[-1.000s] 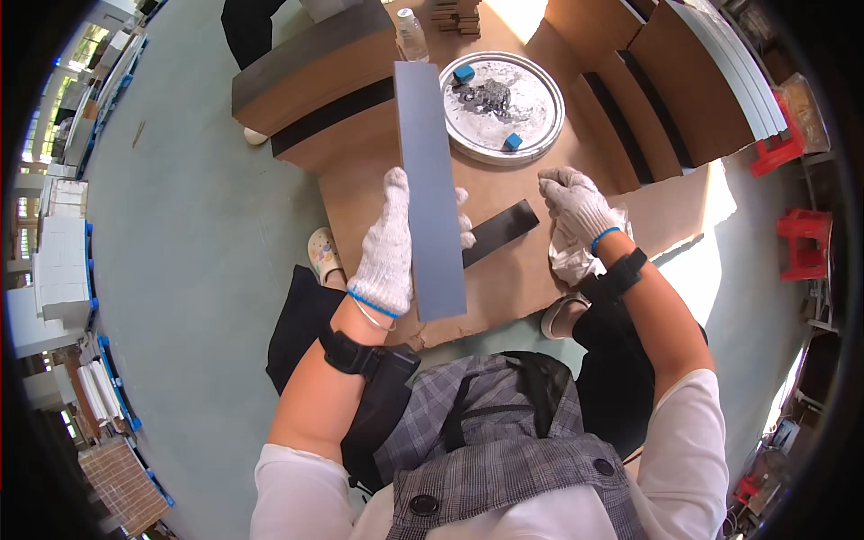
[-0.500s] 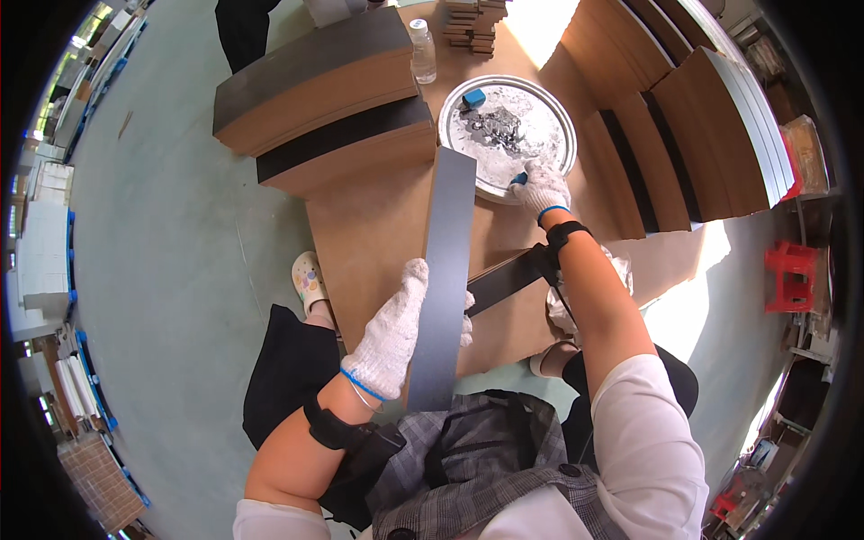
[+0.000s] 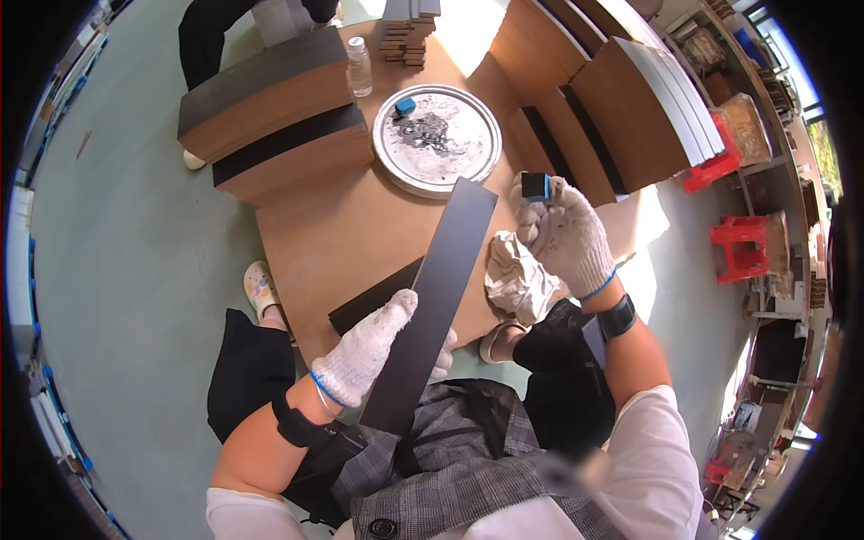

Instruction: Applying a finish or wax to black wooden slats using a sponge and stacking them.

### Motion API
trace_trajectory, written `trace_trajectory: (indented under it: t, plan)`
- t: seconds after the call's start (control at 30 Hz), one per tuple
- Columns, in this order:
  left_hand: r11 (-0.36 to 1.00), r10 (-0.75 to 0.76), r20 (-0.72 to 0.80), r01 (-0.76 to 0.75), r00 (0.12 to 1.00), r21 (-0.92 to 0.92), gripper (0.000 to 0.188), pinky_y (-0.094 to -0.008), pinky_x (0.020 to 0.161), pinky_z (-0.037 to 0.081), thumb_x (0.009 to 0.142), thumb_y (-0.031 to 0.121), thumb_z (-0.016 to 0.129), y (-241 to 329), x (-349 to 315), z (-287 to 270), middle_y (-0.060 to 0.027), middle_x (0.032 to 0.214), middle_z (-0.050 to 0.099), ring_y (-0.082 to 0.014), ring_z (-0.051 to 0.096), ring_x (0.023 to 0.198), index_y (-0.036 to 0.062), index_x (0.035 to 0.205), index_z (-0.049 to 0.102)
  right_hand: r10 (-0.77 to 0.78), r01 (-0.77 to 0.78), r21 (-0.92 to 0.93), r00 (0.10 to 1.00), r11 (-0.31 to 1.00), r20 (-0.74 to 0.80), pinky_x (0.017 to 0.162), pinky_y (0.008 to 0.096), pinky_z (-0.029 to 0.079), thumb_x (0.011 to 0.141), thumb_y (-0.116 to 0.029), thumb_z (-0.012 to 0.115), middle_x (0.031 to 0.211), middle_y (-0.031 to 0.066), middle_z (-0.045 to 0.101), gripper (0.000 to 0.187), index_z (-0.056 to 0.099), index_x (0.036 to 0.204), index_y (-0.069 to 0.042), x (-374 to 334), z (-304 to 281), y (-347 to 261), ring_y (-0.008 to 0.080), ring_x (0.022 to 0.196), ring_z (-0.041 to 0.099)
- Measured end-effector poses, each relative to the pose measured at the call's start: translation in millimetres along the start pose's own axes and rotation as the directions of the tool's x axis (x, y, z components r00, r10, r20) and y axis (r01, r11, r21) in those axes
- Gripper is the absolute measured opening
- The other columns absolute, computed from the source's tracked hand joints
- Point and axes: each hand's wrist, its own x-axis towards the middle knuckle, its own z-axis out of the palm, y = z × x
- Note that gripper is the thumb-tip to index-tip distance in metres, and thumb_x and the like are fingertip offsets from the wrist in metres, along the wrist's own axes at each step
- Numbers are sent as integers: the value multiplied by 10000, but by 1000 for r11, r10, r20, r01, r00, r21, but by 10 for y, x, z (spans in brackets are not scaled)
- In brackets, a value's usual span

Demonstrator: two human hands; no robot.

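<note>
A long dark grey board (image 3: 441, 270) slants up from my lap, its far end over the cardboard-covered table. My left hand (image 3: 360, 355), in a white knit glove, is closed round the board's edges, thumb on the near side and fingertips showing on the other. Raised at the right, my gloved right hand (image 3: 576, 238) pinches a small blue sponge block (image 3: 536, 186) with a black face. Beyond the board lies a round white lid-like tray (image 3: 468, 144) smeared with black paint. A second blue block (image 3: 405, 106) rests on it. Another dark strip (image 3: 373, 292) lies partly behind the board.
Stacked brown boards with dark edges stand at the far left (image 3: 279, 117) and right (image 3: 621, 108). A clear bottle (image 3: 359, 70) and a pile of short pieces (image 3: 409, 31) stand at the back. A crumpled cloth (image 3: 517, 281) lies near my right knee. Red stools (image 3: 740, 247) stand farther right.
My right hand has lifted away from the tray toward me with the blue sponge block, turning its black face into view. The board in my left hand now tilts more to the right.
</note>
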Motion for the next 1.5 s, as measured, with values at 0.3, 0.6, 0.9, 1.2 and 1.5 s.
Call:
trace_trajectory:
  t: [0.3, 0.6, 0.9, 1.2, 1.5]
  plan:
    - [970, -70, 138, 35, 988, 242, 487, -363, 778, 549, 1011, 431, 345, -310, -225, 113, -149, 1040, 623, -232, 646, 842, 5, 1147, 536, -87, 56, 304, 992, 951, 88, 635, 321, 500, 936, -299, 508, 919, 151, 549, 468, 439, 1289, -2, -693, -63, 298, 220, 755, 549]
    - [973, -137, 96, 116, 986, 200, 527, -368, 786, 550, 990, 455, 393, -196, -206, 94, -163, 1061, 618, -240, 646, 869, -18, 1179, 527, -64, 41, 244, 994, 969, 90, 586, 315, 459, 926, -353, 507, 831, 146, 551, 508, 444, 1285, 1, -623, -175, 204, 224, 659, 543]
    - [925, -198, 86, 157, 976, 345, 601, -361, 786, 547, 967, 520, 399, -113, -176, 170, -145, 1040, 619, -227, 642, 854, -33, 1165, 527, -33, 18, 225, 997, 974, 65, 582, 328, 455, 918, -365, 521, 816, 144, 550, 526, 440, 1286, 2, -593, -217, 105, 233, 641, 551]
    - [942, -216, 43, 197, 975, 270, 627, -373, 775, 549, 920, 520, 493, -150, -151, 177, -201, 1009, 638, -269, 659, 857, -73, 1117, 552, -38, 1, 238, 988, 971, 151, 651, 310, 492, 894, -312, 584, 936, 141, 571, 485, 476, 1258, -10, -598, -264, 92, 202, 724, 576]
    - [894, -263, -23, 253, 964, 371, 399, -296, 883, 496, 997, 308, 466, -341, -194, -152, -91, 1036, 610, -159, 616, 911, -51, 1163, 524, -588, 349, -900, 797, 260, 139, 901, 323, 469, 819, 5, 614, 1171, 144, 579, 406, 559, 1221, 7, -704, -20, -82, 217, 1046, 580]
